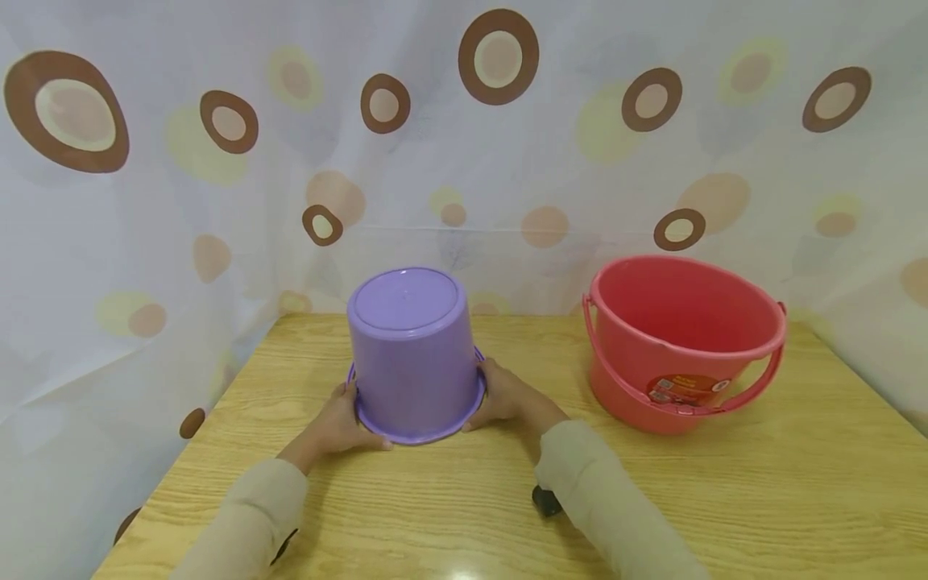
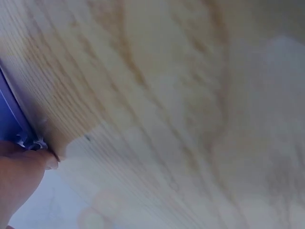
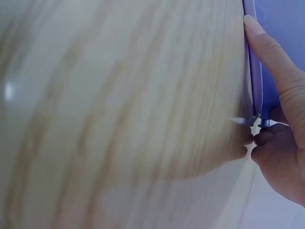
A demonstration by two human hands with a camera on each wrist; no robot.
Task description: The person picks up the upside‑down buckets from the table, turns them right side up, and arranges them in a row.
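Observation:
A purple bucket (image 1: 413, 379) is upside down over the middle of the table, its round base (image 1: 408, 298) facing up and tilted a little toward me. My left hand (image 1: 344, 423) grips the rim on the left side. On the right side my right hand (image 1: 500, 395) holds the same rim. In the right wrist view, the thumb of the right hand (image 3: 286, 95) lies along the purple wall, with the fingers bent near the handle joint. Only part of the left hand (image 2: 21, 174) shows in the left wrist view, at the bucket's edge.
A larger red bucket (image 1: 652, 387) stands upright at the right, its handle hanging down in front across a label. Both buckets are over a light wooden table (image 1: 435, 515). Behind it hangs a white curtain (image 1: 449, 177) with brown and yellow circles.

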